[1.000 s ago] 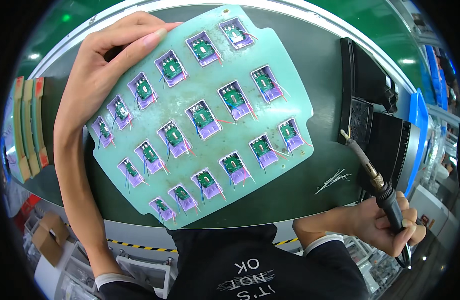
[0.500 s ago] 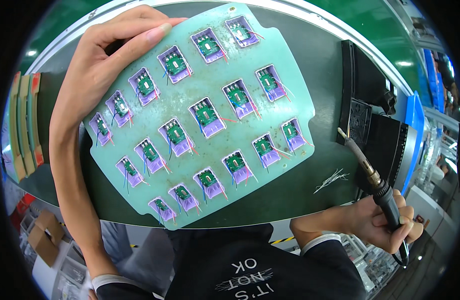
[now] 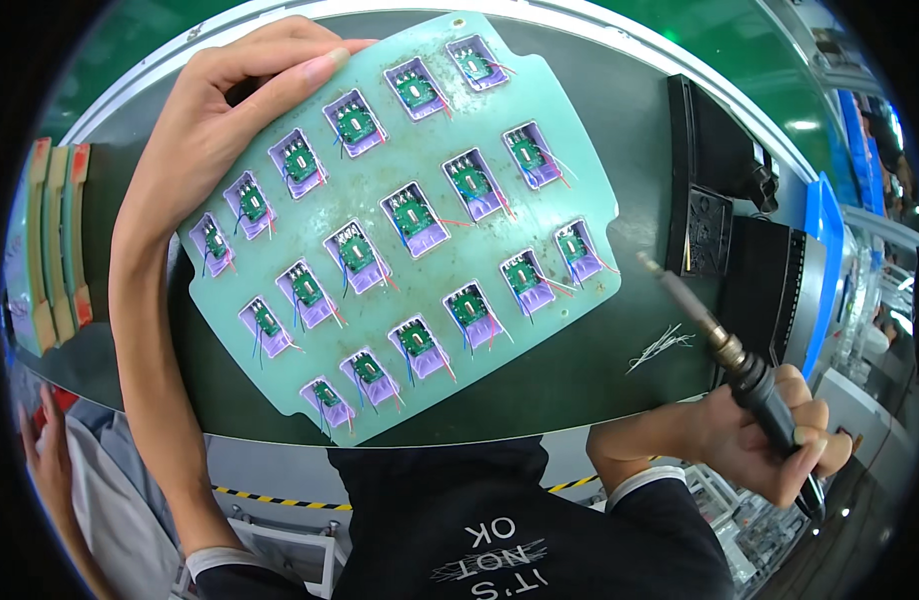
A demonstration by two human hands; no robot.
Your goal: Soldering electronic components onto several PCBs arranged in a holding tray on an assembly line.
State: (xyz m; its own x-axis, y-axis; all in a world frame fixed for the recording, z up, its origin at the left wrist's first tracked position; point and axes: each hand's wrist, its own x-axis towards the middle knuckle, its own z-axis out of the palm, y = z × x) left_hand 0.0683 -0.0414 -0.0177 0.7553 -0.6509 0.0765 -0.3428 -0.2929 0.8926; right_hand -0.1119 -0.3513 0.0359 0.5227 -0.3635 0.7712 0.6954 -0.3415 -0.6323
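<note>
The panel (image 3: 400, 225), a pale green board carrying rows of small green circuit boards (image 3: 412, 215) in purple pockets with thin coloured wires, lay tilted across the middle of a dark mat (image 3: 580, 370) on the bench. The left hand (image 3: 220, 130) gripped its far left corner, fingers curled over the top edge and thumb behind. The right hand (image 3: 770, 440) was closed round the black handle of a soldering iron (image 3: 725, 345), near right, its metal tip pointing up and left, just off the panel's right edge and clear of it. A few wire offcuts (image 3: 662, 345) lay on the mat between panel and iron. Right of the mat stood a black box (image 3: 720, 190) and a blue tray (image 3: 825, 260) on edge. Green strips with tan tabs (image 3: 55, 250) stood at the left. Beyond the bench ran a green floor (image 3: 680, 20). Below, a yellow-and-black hazard stripe (image 3: 280, 498) showed.
</note>
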